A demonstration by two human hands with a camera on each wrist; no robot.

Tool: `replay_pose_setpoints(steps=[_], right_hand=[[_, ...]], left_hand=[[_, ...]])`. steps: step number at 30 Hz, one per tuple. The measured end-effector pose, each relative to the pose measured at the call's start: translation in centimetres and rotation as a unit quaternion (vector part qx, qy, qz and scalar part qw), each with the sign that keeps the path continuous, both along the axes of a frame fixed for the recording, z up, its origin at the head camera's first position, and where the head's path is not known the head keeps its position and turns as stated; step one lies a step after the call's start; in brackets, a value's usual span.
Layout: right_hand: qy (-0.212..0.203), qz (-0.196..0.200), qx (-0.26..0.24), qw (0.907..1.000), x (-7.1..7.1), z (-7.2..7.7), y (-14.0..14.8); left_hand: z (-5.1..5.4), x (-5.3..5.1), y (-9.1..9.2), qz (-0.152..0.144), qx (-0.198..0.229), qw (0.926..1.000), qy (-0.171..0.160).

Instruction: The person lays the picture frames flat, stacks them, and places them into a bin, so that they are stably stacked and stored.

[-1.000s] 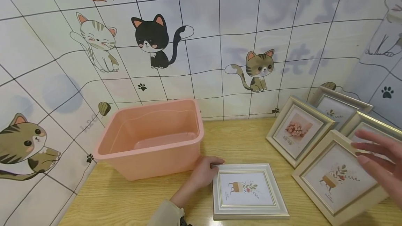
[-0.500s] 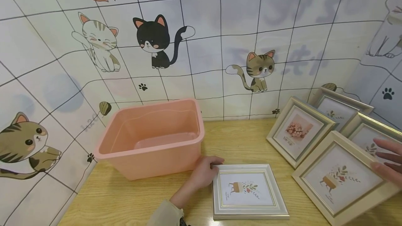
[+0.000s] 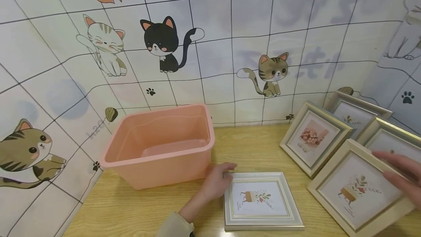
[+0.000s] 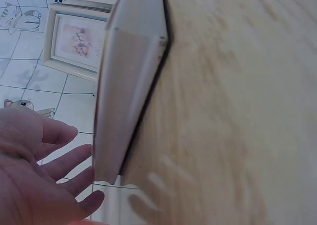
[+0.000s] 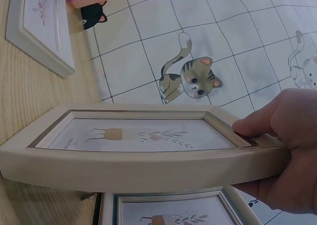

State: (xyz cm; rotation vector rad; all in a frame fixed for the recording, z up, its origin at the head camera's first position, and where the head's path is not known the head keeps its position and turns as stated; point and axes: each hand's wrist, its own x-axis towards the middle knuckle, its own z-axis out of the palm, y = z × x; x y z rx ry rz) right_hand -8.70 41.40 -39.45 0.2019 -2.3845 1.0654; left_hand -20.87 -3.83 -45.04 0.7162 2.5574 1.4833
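Observation:
A white picture frame (image 3: pixel 263 197) with a potted-plant print lies flat on the wooden table. Beside its upper left corner is my left hand (image 3: pixel 217 182); in the left wrist view its fingers (image 4: pixel 74 163) are spread, the tips at the frame's edge without wrapping round it. At the right, a cream picture frame (image 3: pixel 356 189) with a similar print stands leaning back. My right hand (image 3: pixel 402 175) pinches its upper edge: in the right wrist view the thumb (image 5: pixel 257 123) presses on the front border while the fingers go behind, partly hidden.
A pink plastic basin (image 3: pixel 164 173) stands left of the flat frame, near the cat-patterned wall (image 3: pixel 227 61). Behind the cream frame lean several more, including one with a pink flower print (image 3: pixel 312 138), in the right corner.
My right hand has come down onto the leaning cream frame and taken hold of its upper edge; the frame has shifted slightly. My left hand's fingers have loosened at the flat frame's corner.

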Motion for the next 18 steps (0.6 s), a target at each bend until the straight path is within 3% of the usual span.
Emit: replay_pose_setpoints(steps=[6,11,16,18], right_hand=[[0.011,-0.014,-0.002,0.9998,0.5,-0.5,0.7],[0.0,0.012,-0.063,0.9979,0.4,0.2,0.7],[-0.018,0.009,-0.084,0.9963,0.4,1.2,-0.5],[-0.029,0.039,-0.128,0.9906,0.5,1.5,-1.6]], left_hand=[[1.1,0.3,0.3,0.008,-0.002,0.9994,0.035],[2.8,1.1,1.1,-0.004,0.004,0.9984,0.057],[4.5,2.0,2.1,-0.041,0.036,0.996,0.071],[5.2,2.3,2.5,-0.07,0.061,0.9931,0.073]])
